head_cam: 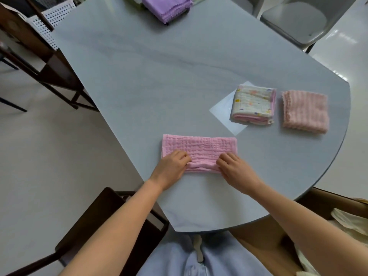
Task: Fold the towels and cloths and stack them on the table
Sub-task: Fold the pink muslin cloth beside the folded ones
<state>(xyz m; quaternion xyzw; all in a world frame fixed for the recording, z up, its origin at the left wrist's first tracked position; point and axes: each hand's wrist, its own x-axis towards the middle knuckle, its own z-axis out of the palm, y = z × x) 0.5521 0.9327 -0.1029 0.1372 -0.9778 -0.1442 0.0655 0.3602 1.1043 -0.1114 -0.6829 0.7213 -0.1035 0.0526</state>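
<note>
A pink waffle-textured cloth (201,148) lies folded into a long strip on the grey table (139,80), close to the near edge. My left hand (171,168) pinches the strip's near edge at its left part, fingers curled onto the fabric. My right hand (237,170) pinches the same near edge further right. To the right sits a folded stack of white patterned cloths with pink edging (253,105). Beside it lies a folded peach ribbed towel (305,111).
A stack of purple cloths (166,6) sits at the table's far edge. A white perforated basket (50,18) stands on a dark wooden chair (55,62) at the left. A grey chair (294,18) is at the back right; cream fabric (350,220) lies at my right.
</note>
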